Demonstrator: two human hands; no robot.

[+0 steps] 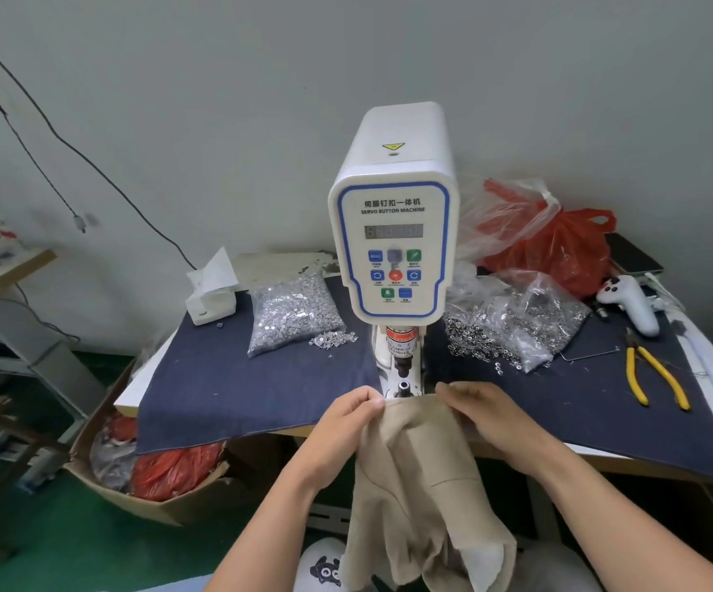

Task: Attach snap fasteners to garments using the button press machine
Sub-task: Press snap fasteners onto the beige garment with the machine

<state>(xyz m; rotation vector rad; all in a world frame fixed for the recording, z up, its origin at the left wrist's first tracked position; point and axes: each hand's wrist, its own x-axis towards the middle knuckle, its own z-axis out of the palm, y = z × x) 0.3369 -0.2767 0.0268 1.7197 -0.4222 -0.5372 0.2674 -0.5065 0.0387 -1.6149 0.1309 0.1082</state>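
Beige woven garment [414,472] hung off table edge [602,457], top pinched by left hand [348,414] and right hand [480,410] before white button press machine [393,232]; yellow-handled pliers [653,373] lay well right.

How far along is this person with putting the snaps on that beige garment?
Set up: the button machine stands ready, with bags of fasteners open on either side. In hand: the left hand and right hand pinch the top edge of the beige garment just in front of the press die. Left: no snap shows on the cloth, so pressing looks yet to begin.
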